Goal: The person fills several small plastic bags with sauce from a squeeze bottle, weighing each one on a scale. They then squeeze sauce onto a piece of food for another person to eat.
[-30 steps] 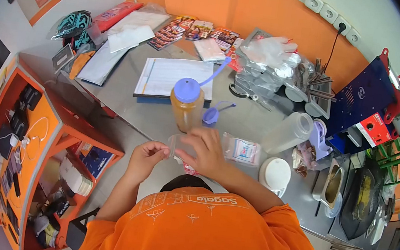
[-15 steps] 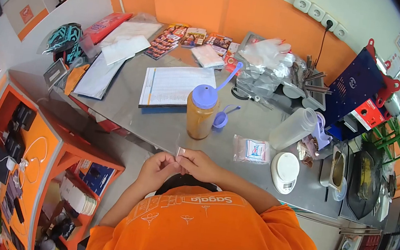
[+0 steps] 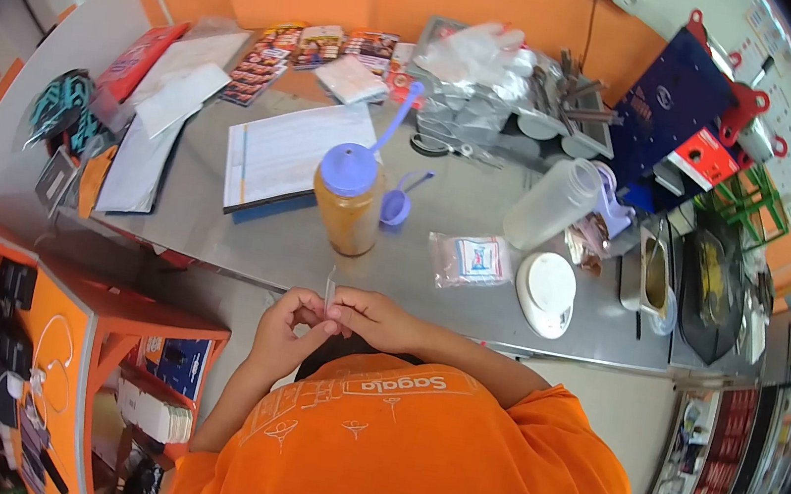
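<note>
Just in front of my chest, at the table's near edge, both hands meet around a thin, clear strip that looks like plastic (image 3: 330, 290). My left hand (image 3: 288, 331) pinches it from the left with curled fingers. From the other side my right hand (image 3: 374, 320) grips it, thumb pressed to the strip. Right beyond the fingers stands a bottle of brown liquid (image 3: 346, 226) with a purple lid, its spout cap flipped up. A small purple measuring scoop (image 3: 395, 209) lies beside the bottle. Further right is a clear packet of pinkish powder (image 3: 469, 262).
A white kitchen scale (image 3: 546, 292) and a translucent empty bottle (image 3: 553, 206) stand to the right. Behind are a clipboard with a printed sheet (image 3: 278, 154), scissors (image 3: 434, 145) and plastic bags (image 3: 474, 67). An orange shelf unit (image 3: 69, 334) is at lower left.
The view has turned, so the table's things appear shifted left and slightly up. My hands stay together at the clear strip, with the left fingers spread a little more around it.
</note>
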A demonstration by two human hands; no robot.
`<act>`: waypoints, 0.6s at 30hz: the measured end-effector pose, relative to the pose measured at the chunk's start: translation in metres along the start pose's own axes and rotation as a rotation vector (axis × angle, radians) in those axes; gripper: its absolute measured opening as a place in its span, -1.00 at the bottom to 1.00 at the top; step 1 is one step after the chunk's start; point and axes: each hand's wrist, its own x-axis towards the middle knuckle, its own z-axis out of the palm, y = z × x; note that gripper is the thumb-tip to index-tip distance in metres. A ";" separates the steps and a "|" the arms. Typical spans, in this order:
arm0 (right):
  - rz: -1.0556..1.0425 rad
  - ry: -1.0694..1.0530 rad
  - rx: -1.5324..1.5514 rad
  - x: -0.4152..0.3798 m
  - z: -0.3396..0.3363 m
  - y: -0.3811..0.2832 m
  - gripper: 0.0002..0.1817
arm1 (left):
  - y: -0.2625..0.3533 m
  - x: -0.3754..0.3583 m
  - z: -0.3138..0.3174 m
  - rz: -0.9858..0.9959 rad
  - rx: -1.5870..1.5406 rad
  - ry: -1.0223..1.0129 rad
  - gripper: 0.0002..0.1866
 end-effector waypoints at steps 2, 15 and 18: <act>-0.017 0.036 -0.017 -0.004 -0.003 0.003 -0.79 | 0.003 0.007 0.003 0.005 0.063 -0.040 -0.81; -0.055 0.279 -0.374 -0.012 -0.003 0.009 -0.72 | -0.010 0.021 0.008 -0.192 0.175 -0.030 -0.95; -0.040 0.250 -0.410 -0.014 -0.005 0.009 -0.70 | -0.015 0.020 0.012 -0.203 0.176 -0.032 -0.94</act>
